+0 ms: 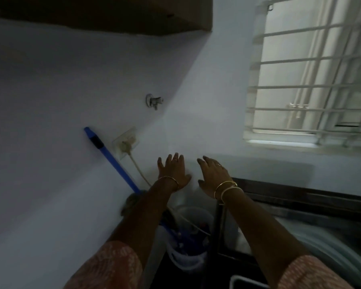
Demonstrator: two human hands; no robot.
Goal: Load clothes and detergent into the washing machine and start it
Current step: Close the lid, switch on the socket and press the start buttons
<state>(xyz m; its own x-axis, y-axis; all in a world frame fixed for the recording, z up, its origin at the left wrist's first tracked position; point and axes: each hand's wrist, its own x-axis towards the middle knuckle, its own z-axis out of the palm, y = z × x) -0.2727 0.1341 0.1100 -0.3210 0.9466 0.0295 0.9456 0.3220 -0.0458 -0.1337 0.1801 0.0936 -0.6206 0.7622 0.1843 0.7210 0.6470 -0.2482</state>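
Left hand [172, 173] and right hand [214, 178] are stretched toward twelve o'clock, fingers spread, empty; clothes, unseen, are judged soft, bunchable.

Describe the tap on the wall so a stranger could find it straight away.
Start at the barred window and look left along the pale wall. The tap sits above the socket and the blue handle. Alone among them it is small, round-based and silvery.

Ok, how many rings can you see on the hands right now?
2. One ring is on a finger of the left hand; the other is on a finger of the right hand. The picture is blurry, so more may be hidden.
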